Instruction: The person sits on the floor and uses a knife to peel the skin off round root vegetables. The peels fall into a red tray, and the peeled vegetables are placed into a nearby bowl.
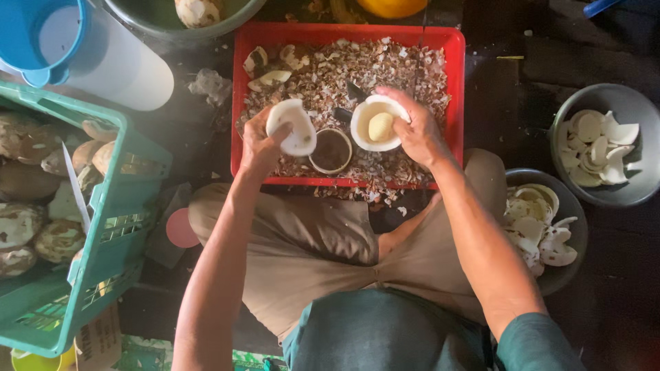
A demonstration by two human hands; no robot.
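Observation:
My left hand [258, 145] holds a white coconut half [292, 126] over the red tray [452, 89]. In my right hand [414, 130] is the other coconut half [368, 120], its hollow facing up with a pale yellow lump inside. A dark knife blade [354, 93] pokes out behind that half, next to my right fingers. Between the two halves a small round cup [331, 150] with dark contents sits on the shavings in the tray.
Brown and white shell shavings fill the tray. A green crate [117, 227] of unpeeled coconuts stands at the left with a knife [75, 185] on it. Two grey bowls [636, 110] [577, 227] of white coconut pieces sit at the right. A blue jug [27, 34] is at the top left.

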